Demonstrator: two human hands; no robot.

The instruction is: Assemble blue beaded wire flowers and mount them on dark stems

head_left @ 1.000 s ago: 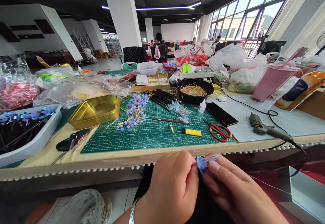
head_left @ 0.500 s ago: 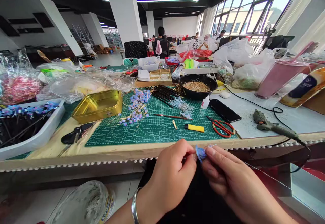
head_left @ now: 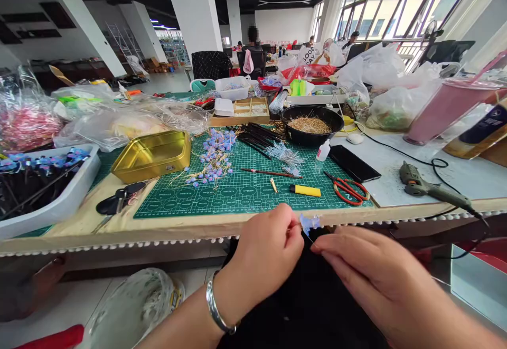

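Two bare hands meet just below the near edge of a cluttered worktop (head_left: 119, 227). The left hand (head_left: 265, 254), a silver bangle (head_left: 216, 309) on its wrist, is closed in a pinch on a small blue flower (head_left: 308, 223) — the flower sits at its fingertips, level with the worktop's edge. The right hand (head_left: 368, 275) lies just beside it, fingers stretched flat with their tips near the flower's underside; whether it pinches anything cannot be told.

On the worktop a green mat (head_left: 237, 193) carries a scatter of blue flowers on wire (head_left: 212, 161), a yellow lighter (head_left: 304, 190) and a thin brush (head_left: 269, 172). Red scissors (head_left: 350, 190) lie at the mat's right edge — a black phone (head_left: 350, 163) and a glue gun (head_left: 430, 190) lie further right. A gold tin (head_left: 152, 154) stands at the mat's left, a black bowl (head_left: 311, 124) behind.
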